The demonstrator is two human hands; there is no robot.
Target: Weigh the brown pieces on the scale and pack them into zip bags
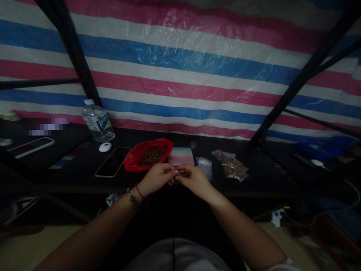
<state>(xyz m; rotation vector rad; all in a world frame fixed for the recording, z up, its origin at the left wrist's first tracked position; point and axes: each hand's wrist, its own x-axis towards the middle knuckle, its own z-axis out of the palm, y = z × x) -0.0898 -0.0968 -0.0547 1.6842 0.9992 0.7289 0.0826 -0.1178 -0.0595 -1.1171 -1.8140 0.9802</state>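
At the far left we see a pale-edged phone lying on a dark surface. Further right, on the black worktop, a clear bottle with a blue label stands upright towards the back, and just in front of it sits a small white case. Nearer the front edge we find a dark-screened phone with a gold rim, lying flat. Right beside it is an open red bag, its sides spread around a heap of small brown pieces.

Next come our two hands, in front of the red bag and the flat, shiny square pad. Our left hand, with a red cord at the wrist, has its fingers bent narrow; our right hand curls in to meet it, fingertips together. We cannot tell whether anything is pinched between them.

Behind the pad's right corner stands a tiny clear cup. Just right of the pad lie flat clear bags, and beyond them clear packets of brown pieces overlap. At the far right we make out a blue object, too dim to name.
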